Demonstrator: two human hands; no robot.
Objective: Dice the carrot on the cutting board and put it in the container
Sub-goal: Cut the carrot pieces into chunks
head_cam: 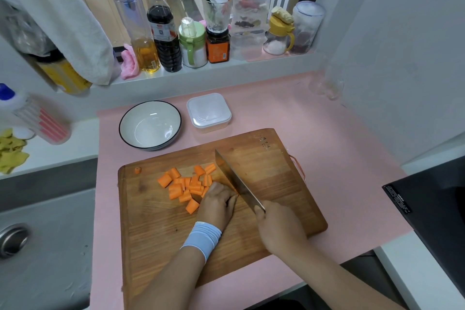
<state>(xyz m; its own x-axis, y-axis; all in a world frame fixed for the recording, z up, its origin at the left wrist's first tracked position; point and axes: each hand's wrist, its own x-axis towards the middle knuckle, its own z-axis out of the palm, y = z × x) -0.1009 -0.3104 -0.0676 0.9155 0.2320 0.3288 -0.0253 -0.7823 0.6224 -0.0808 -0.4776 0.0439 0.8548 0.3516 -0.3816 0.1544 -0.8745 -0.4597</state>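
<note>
The knife handle is fully enclosed by the right hand; only the blade shows. The fingers of the left hand curl downward, hiding their tips and the portion of carrot they hold; only an orange sliver appears to show at the blade. Blade-to-cutting board contact is masked there. Both forearms and the board's near corner are cut off by the bottom edge. The stamped mark on the board is too blurred to read. The container lid is frosted; contents cannot be determined. The black appliance is cropped at the right edge, its label illegible.
</note>
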